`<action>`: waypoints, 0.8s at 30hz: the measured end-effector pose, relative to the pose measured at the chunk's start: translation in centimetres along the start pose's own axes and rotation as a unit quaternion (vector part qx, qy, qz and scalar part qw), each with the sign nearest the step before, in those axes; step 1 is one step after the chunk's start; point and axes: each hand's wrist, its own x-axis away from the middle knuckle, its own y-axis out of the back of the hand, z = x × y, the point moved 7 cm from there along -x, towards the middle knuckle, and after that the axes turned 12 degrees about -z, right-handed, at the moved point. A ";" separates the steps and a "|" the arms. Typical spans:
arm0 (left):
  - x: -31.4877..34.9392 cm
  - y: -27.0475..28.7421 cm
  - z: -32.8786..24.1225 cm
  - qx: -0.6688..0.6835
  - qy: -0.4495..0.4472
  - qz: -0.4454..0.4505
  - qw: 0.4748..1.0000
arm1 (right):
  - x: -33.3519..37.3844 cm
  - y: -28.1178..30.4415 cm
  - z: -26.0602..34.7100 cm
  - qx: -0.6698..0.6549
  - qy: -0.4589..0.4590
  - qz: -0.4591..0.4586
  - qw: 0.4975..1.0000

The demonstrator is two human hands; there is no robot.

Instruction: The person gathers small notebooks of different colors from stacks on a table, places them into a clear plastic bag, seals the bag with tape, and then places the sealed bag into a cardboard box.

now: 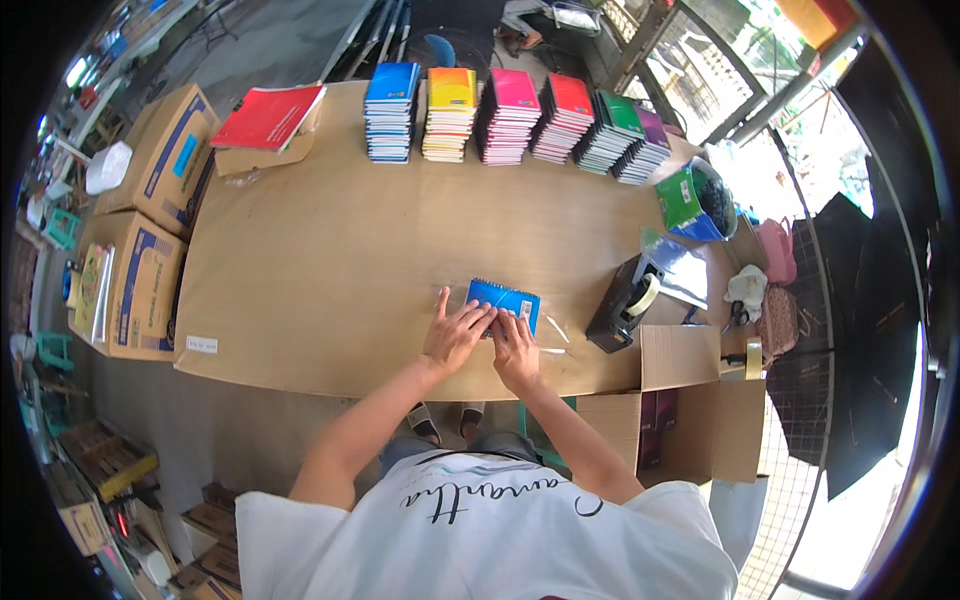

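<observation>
A blue, rectangular, wire-bound paper notebook lies on a brown tabletop directly ahead of two bare hands, wire edge outermost, long axis seemingly left to right. Left hand and right hand, equally near, touch its near side; whether either pinches anything is hidden.
</observation>
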 end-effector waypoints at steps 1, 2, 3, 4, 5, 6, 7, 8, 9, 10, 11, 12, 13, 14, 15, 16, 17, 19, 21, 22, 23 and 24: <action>0.2 -0.2 0.0 -0.001 0.006 -0.010 1.000 | -0.1 0.1 -0.5 -0.043 -0.008 -0.030 0.999; 0.3 -0.2 -0.1 -0.002 0.014 -0.021 1.000 | -0.5 0.0 -1.2 -0.083 -0.024 0.017 0.996; 0.4 -0.1 -0.1 -0.003 0.022 -0.033 0.999 | -1.2 0.9 -2.0 -0.124 -0.038 0.062 0.990; 0.6 -0.2 -0.1 -0.009 0.017 -0.028 0.999 | -1.7 1.9 -2.6 -0.165 -0.052 0.107 0.979; 0.8 -0.5 -0.1 -0.015 0.011 -0.025 1.000 | -2.4 4.2 -3.8 -0.147 -0.073 0.070 0.984; 0.6 -0.7 0.0 -0.021 0.005 -0.022 1.000 | -4.0 6.3 -3.7 -0.052 -0.049 0.012 0.997; 0.5 -0.7 0.0 -0.026 0.006 -0.024 0.999 | -5.4 8.3 -3.4 0.044 -0.025 -0.041 0.998; 0.5 -0.6 -0.1 -0.030 0.006 -0.025 0.999 | -6.2 9.8 -3.3 0.140 -0.003 -0.092 0.986; 0.4 -0.5 -0.4 -0.031 0.005 -0.025 0.999 | -5.3 8.7 -4.6 0.101 0.008 -0.106 0.989; 0.4 -0.4 -0.6 -0.018 0.013 -0.022 1.000 | -3.0 7.6 -6.1 0.083 -0.010 -0.089 0.993; 0.3 -0.1 -0.5 -0.010 0.020 -0.022 0.999 | -0.3 6.7 -7.2 0.063 -0.025 -0.076 0.995; 0.1 -0.1 -0.5 0.002 0.028 -0.025 0.999 | 1.9 6.9 -7.9 0.048 -0.039 -0.063 0.996; 0.4 0.0 -0.5 -0.003 0.033 -0.030 0.999 | 3.7 7.8 -7.9 0.032 -0.060 -0.069 0.995; 0.5 0.1 -0.5 -0.006 0.034 -0.034 0.999 | 5.4 8.9 -7.9 0.020 -0.084 -0.078 0.993; 0.4 0.0 -0.5 -0.008 0.037 -0.040 0.998 | 5.8 10.4 -8.0 0.008 -0.106 -0.087 0.991; 0.2 -0.1 -0.4 -0.012 0.041 -0.043 0.998 | 5.6 12.9 -9.8 0.076 -0.173 -0.158 0.969; 0.2 0.0 -0.5 -0.014 0.043 -0.043 0.998 | 6.0 14.4 -12.9 0.088 -0.260 -0.244 0.930; 0.0 0.3 -0.8 -0.018 0.040 -0.034 0.998 | 8.6 14.3 -19.9 -0.065 -0.512 -0.291 0.806; -0.1 0.2 -0.8 -0.016 0.028 -0.039 0.999 | 10.7 10.6 -22.7 -0.379 -0.737 -0.176 0.531; -0.1 0.1 -0.8 -0.016 0.024 -0.042 0.999 | 10.1 10.5 -23.1 -0.376 -0.733 -0.197 0.533; -0.3 0.0 -0.8 -0.017 0.024 -0.041 0.999 | 8.9 10.1 -22.4 -0.373 -0.729 -0.214 0.533; -0.3 0.2 -0.8 -0.016 0.025 -0.040 0.999 | 8.7 10.3 -22.1 -0.345 -0.716 -0.233 0.561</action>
